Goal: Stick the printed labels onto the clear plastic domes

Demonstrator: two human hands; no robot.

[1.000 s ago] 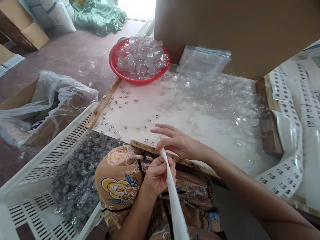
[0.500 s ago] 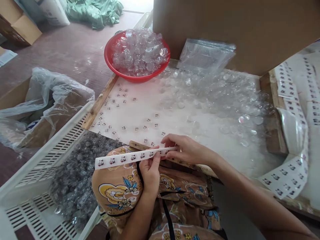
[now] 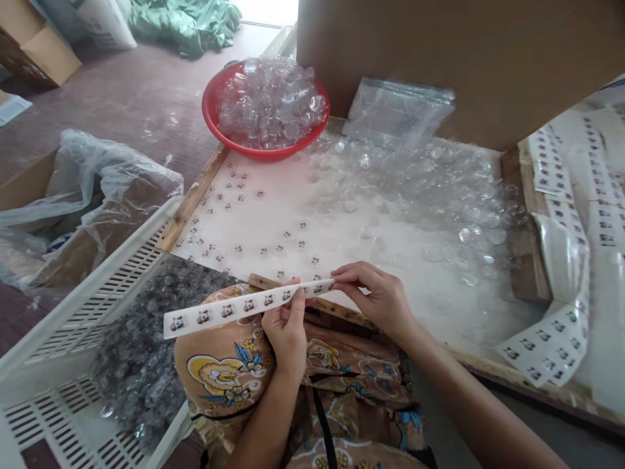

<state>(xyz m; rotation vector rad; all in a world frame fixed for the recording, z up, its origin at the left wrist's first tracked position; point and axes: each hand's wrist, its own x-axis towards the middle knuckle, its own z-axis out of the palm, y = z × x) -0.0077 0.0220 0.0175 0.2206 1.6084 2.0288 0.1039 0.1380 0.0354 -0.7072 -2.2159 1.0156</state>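
Observation:
A white strip of small panda stickers [image 3: 226, 311] stretches over my lap, tilted up toward the right. My left hand [image 3: 287, 329] pinches it right of its middle, thumb on top. At the strip's right end, the fingertips of my right hand [image 3: 374, 293] are pressed together; whether they grip the strip or one sticker is too small to tell. Beyond my hands lies a white work board [image 3: 254, 221] with scattered small panda stickers on its left part and many clear round pieces [image 3: 415, 176] on its right and far parts.
A red bowl [image 3: 209, 107] heaped with clear pieces stands at the board's far left corner. On the left are a white basket [image 3: 102, 286] of clear pieces and a plastic-lined box [image 3: 29, 179]. Sticker sheets [image 3: 547, 345] lie at the right; a cardboard panel [image 3: 439, 45] rises behind.
My right hand has moved right to the strip's end, away from my left hand. The strip and my left hand have shifted slightly left.

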